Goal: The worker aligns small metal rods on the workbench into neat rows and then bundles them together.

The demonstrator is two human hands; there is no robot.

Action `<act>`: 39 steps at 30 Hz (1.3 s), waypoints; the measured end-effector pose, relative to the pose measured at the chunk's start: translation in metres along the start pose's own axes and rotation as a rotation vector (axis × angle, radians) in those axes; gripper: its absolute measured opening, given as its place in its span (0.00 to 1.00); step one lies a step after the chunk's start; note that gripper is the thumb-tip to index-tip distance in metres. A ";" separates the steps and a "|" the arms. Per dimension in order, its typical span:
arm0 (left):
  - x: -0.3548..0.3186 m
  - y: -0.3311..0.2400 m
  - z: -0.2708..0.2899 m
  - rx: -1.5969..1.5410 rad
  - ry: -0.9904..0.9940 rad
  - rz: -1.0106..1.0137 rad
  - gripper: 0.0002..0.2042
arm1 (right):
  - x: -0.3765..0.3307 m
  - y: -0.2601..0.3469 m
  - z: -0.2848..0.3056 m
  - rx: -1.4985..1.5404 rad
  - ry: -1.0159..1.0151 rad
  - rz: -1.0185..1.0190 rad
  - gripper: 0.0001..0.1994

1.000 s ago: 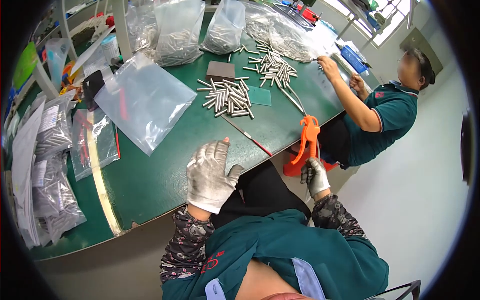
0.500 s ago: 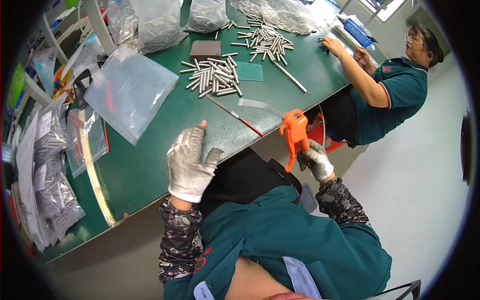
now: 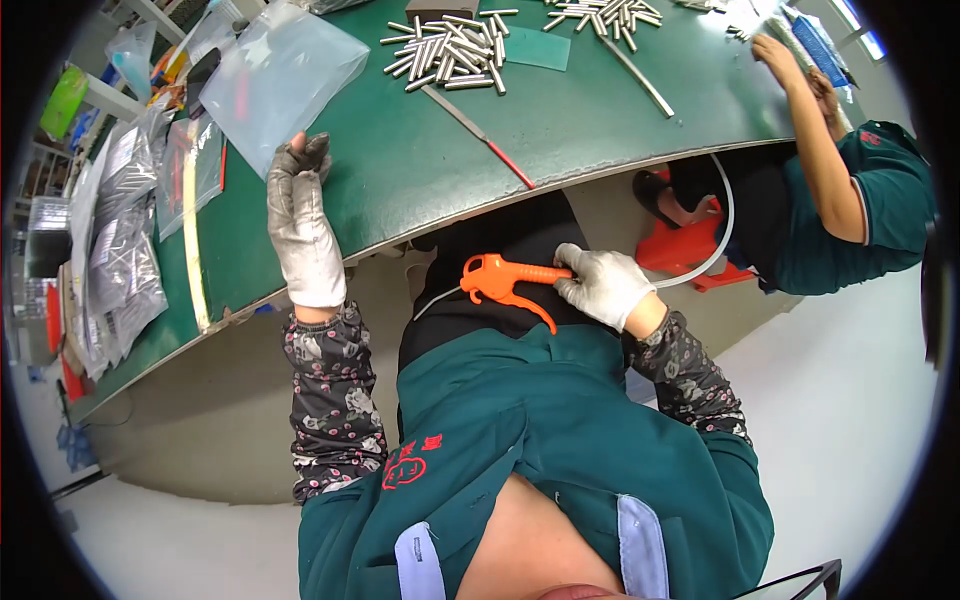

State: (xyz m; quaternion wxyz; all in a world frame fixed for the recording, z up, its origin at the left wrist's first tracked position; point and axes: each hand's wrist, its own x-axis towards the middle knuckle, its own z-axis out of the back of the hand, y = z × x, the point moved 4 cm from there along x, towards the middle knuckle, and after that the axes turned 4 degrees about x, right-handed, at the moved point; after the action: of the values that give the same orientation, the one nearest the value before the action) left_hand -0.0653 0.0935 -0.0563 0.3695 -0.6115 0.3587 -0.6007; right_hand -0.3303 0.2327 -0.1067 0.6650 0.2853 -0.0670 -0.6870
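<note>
My right hand [image 3: 605, 287], in a white work glove, grips the lower end of an orange air blow gun [image 3: 515, 272] where its pale hose joins. The blow gun lies sideways above my lap, its thin nozzle pointing left and its trigger downward. My left hand [image 3: 303, 215], gloved with greyed fingertips, is raised over the table by the lower right edge of a clear plastic bag [image 3: 285, 75]. Its fingers are loosely bent, with nothing visible in them; whether they touch the bag I cannot tell.
On the green table [image 3: 400, 185] lie steel pins [image 3: 455, 55], a red-handled file [image 3: 480, 140], a metal bar [image 3: 637, 77] and a green sheet [image 3: 538, 48]. Packed bags [image 3: 125, 235] sit at left. A co-worker's arm [image 3: 815, 130] rests at the right, above a red stool [image 3: 680, 250].
The blow gun has swung from upright to sideways and come down toward my lap. My left hand has moved left to the plastic bag. The view has shifted, lifting the table in the picture.
</note>
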 end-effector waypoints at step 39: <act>-0.007 0.000 -0.001 0.163 0.055 0.057 0.17 | -0.028 -0.073 0.027 0.519 -0.270 0.268 0.18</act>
State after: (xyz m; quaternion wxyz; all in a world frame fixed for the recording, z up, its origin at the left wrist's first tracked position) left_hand -0.0669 0.0999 -0.0593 0.4250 -0.5523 0.3357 -0.6338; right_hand -0.4086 0.2594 -0.1108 0.6396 0.3403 -0.3645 -0.5851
